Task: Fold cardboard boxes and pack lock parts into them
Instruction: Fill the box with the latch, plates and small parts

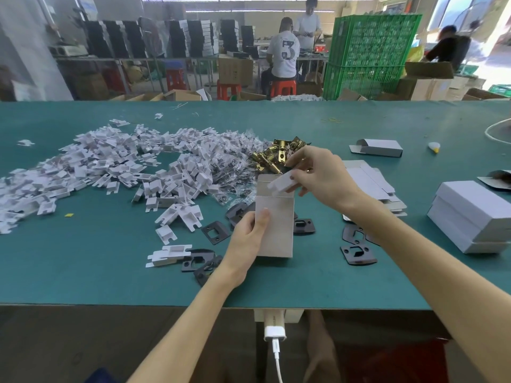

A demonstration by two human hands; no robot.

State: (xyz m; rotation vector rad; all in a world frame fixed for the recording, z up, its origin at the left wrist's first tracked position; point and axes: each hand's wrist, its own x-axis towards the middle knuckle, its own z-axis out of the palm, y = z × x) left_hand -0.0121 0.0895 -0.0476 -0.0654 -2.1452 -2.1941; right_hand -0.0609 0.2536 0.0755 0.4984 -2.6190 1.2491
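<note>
Workshop, green bench [83, 272]. Box [275, 230] upright mid-bench, near front edge, top flap open. Left hand [247, 240] grips box's lower left side, fingers curled round it. Right hand [320, 172] pinches white insert [280, 184] at box mouth. Insert pile [110, 167] toward left edge; brass latches [276, 156] just behind box; black plates [358, 254] near it.

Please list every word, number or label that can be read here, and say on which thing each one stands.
"3": large dark numeral on the back of the seated person's white T-shirt.
Brown cardboard carton in the background: any print is too blurred to read.
Small grey cardboard box held upright in front: no print shows on it.
</note>
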